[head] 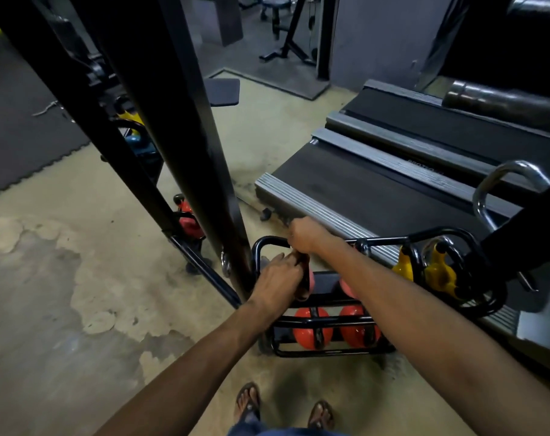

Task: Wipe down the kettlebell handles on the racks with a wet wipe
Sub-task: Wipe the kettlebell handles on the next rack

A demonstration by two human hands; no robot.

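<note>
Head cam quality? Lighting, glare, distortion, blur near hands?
Head view: dim, upper right near black; black uprights bowed by the lens; glare on the chrome handle; left hand on a kettlebell handle and right hand on the rack rail slightly soft; wipe not discernible.

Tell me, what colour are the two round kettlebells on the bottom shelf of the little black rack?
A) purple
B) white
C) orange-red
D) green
C: the two kettlebells sitting side by side on the bottom shelf of the black rack are bright orange-red with dark handles.
</note>
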